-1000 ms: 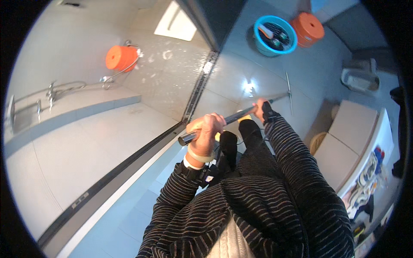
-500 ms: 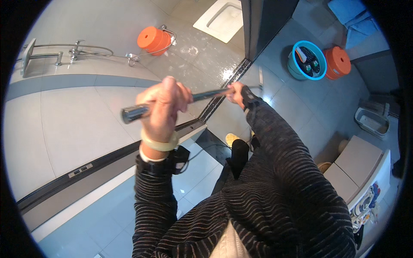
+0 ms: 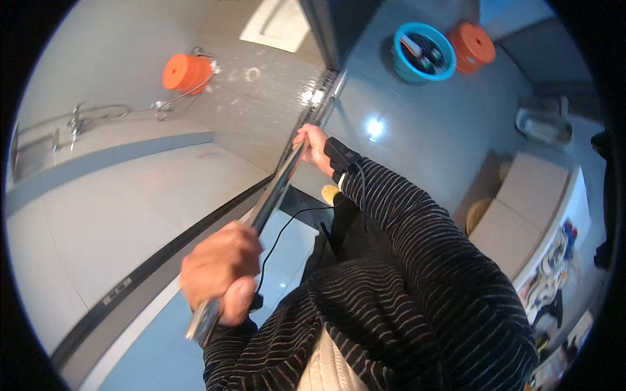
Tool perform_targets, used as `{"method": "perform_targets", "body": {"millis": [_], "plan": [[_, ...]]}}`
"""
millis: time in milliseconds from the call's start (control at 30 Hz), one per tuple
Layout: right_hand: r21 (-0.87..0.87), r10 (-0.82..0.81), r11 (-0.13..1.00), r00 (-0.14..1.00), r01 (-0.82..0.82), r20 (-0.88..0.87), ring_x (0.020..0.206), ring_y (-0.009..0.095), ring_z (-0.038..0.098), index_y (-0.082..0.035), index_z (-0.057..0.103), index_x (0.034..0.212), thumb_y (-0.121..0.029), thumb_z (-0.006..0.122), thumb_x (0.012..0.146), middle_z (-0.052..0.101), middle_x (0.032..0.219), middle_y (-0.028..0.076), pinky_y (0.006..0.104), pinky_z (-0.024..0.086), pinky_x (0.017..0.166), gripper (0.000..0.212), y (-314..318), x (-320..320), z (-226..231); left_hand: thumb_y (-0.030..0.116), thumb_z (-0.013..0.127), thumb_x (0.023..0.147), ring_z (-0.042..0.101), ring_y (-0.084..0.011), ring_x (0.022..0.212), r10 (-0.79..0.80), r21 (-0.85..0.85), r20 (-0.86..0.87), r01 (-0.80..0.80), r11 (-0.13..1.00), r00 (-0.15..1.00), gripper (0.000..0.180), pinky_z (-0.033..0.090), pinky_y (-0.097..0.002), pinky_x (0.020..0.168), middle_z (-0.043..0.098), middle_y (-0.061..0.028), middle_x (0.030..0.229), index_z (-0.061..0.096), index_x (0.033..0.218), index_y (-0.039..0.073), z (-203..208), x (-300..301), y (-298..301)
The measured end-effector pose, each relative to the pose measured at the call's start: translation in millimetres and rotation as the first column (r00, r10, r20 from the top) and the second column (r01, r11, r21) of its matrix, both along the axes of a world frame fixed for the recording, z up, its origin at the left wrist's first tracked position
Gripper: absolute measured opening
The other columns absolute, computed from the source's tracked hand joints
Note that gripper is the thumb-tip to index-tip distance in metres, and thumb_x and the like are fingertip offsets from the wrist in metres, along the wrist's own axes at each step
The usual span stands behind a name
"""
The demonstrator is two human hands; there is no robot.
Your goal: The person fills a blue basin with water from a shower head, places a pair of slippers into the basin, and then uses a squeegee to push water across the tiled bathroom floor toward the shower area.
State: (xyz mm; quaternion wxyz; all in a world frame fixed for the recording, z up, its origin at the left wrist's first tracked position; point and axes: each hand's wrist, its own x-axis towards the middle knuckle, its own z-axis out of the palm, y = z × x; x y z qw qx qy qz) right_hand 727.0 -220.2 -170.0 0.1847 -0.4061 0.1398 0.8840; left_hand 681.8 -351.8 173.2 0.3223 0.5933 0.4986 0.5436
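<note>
A long shiny metal pole point(image 3: 272, 192), which looks like a floor squeegee's handle, slants from near my body away toward a doorway. My left hand point(image 3: 220, 268), blurred by motion, is wrapped round it just above its near end. Further along the shaft, my right hand point(image 3: 313, 147) is closed on it too. Beyond that hand, a thin grey bar point(image 3: 338, 85), apparently the squeegee's head, lies on the floor by the dark door threshold point(image 3: 321, 104). The join between pole and bar is not clear.
Wet tiles and a squat toilet point(image 3: 277, 26) lie past the threshold, near an orange stool point(image 3: 186, 73). A turquoise basin point(image 3: 409, 72) holding dark shoes stands by another orange stool point(image 3: 473, 47). At right is a pale cabinet point(image 3: 521, 208). A black cable point(image 3: 287, 225) hangs below my arms.
My left hand has come down and nearer my body with the pole's near end. My right hand has shifted left, and the pole now slants more steeply. The whole view has turned.
</note>
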Motion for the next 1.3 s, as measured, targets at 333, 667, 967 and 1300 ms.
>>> {"method": "perform_targets", "body": {"millis": [333,667,967,1300], "plan": [[0.097,-0.204,0.979,0.876,0.180,0.438,0.057,0.021,0.053,-0.007,0.052,0.082,-0.019,0.046,0.088,0.056,0.071,0.008,0.0337,0.040,0.050,0.014,-55,197,-41,0.035,0.058,0.089,0.045,-0.0202,0.061,-0.011,-0.297,0.446,0.159,0.942,0.895,0.041,0.043,-0.0397,0.069,0.042,-0.0037,0.056,0.043,0.059,0.010,-79,13,21],[-0.190,-0.326,0.806,0.688,0.561,0.649,0.063,0.019,0.046,-0.006,0.043,0.080,-0.006,0.052,0.083,0.047,0.070,0.007,0.0344,0.037,0.056,0.010,-118,343,-137,0.022,0.048,0.098,0.058,-0.0220,0.084,-0.395,-0.538,0.428,0.580,0.611,0.813,0.037,0.045,-0.0407,0.094,0.059,-0.0111,0.077,0.052,0.069,-0.001,-180,126,58],[-0.210,-0.134,0.930,0.811,0.301,0.569,0.069,0.020,0.038,-0.005,0.041,0.082,-0.003,0.050,0.080,0.042,0.075,0.009,0.0344,0.033,0.059,0.009,-74,262,-143,0.017,0.053,0.095,0.056,-0.0191,0.077,-0.187,-0.469,0.427,0.393,0.791,0.885,0.035,0.046,-0.0345,0.083,0.053,-0.0072,0.068,0.050,0.064,0.000,-134,68,56],[0.007,0.238,0.970,0.952,-0.244,0.195,0.066,0.020,0.044,-0.005,0.046,0.078,-0.014,0.054,0.083,0.051,0.076,0.014,0.0359,0.042,0.063,0.014,4,30,-65,0.018,0.046,0.092,0.051,-0.0217,0.067,-0.058,-0.269,0.104,0.084,0.960,0.993,0.035,0.043,-0.0414,0.080,0.043,-0.0043,0.057,0.045,0.058,0.008,-34,-38,26]]}}
